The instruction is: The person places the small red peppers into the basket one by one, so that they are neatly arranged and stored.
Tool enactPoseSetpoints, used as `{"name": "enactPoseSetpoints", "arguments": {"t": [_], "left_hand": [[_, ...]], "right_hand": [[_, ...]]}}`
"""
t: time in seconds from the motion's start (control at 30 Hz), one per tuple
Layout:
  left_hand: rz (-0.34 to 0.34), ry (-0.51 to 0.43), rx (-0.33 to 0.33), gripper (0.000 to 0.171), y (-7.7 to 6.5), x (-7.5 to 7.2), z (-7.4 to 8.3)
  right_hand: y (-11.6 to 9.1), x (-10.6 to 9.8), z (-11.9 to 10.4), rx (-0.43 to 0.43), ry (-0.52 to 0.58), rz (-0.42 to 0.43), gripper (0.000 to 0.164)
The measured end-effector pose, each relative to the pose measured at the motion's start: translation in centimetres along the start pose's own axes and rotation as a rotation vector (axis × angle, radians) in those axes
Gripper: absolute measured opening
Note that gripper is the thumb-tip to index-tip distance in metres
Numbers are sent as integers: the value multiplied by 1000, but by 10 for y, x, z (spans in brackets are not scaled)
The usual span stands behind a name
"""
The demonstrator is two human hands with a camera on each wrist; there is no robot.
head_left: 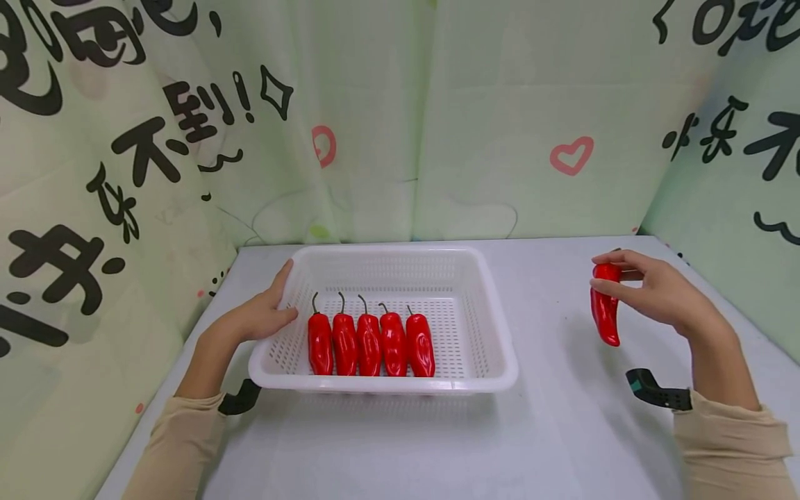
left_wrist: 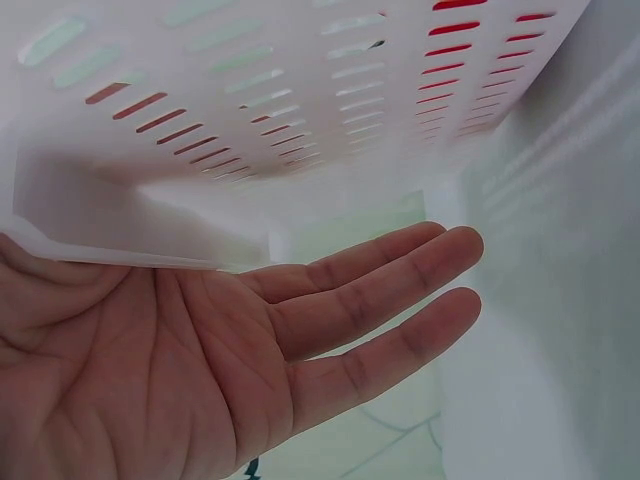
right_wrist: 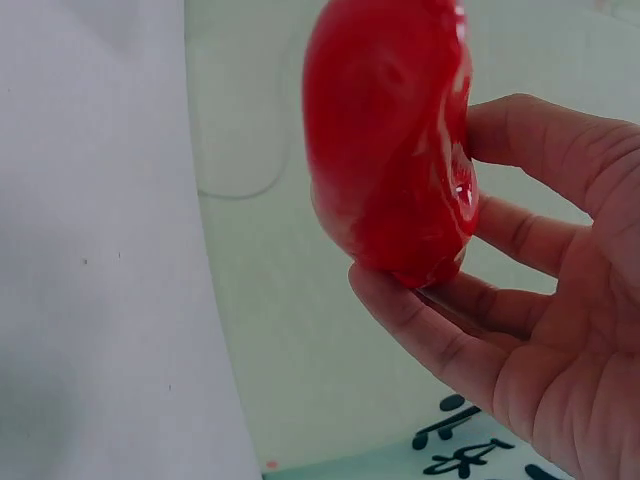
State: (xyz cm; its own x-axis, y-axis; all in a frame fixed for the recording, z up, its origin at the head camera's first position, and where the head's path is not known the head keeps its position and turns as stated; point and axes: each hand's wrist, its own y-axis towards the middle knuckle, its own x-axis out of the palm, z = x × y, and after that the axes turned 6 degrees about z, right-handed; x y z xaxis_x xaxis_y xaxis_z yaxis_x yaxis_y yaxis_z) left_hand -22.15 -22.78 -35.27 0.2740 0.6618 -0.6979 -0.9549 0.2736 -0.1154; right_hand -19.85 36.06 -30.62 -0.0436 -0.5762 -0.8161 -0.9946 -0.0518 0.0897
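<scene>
A white plastic basket [head_left: 384, 385] with slotted walls sits on the table, tilted or flat I cannot tell. Inside it, several glossy red chili peppers [head_left: 369, 344] lie side by side in a row, green stems pointing to the far side. My left hand [head_left: 259, 316] holds the basket's left rim, thumb over the edge. In the left wrist view its other fingers [left_wrist: 370, 310] stretch out along the outside, below the slots. To the right of the basket, my right hand [head_left: 659, 288] pinches another red chili pepper [head_left: 604, 309] between thumb and fingers, above the table, its tip pointing down.
The white tabletop [head_left: 387, 451] extends around the basket. Behind it and at both sides hangs a pale green curtain [head_left: 487, 139] with black lettering and pink hearts. Black straps [head_left: 659, 392] circle both wrists.
</scene>
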Motion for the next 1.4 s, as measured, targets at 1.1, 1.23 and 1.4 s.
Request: {"name": "enactPoseSetpoints", "arguments": {"t": [1.1,1.23,1.4], "left_hand": [[4,3,4,92,1,0,-1],[5,10,14,92,2,0,-1],[7,20,15,92,2,0,-1]], "right_hand": [[-2,18,-55,-98,24,33,55],[-1,20,-63,-103,31,33,56],[0,21,-71,-123,42,34,54]]}}
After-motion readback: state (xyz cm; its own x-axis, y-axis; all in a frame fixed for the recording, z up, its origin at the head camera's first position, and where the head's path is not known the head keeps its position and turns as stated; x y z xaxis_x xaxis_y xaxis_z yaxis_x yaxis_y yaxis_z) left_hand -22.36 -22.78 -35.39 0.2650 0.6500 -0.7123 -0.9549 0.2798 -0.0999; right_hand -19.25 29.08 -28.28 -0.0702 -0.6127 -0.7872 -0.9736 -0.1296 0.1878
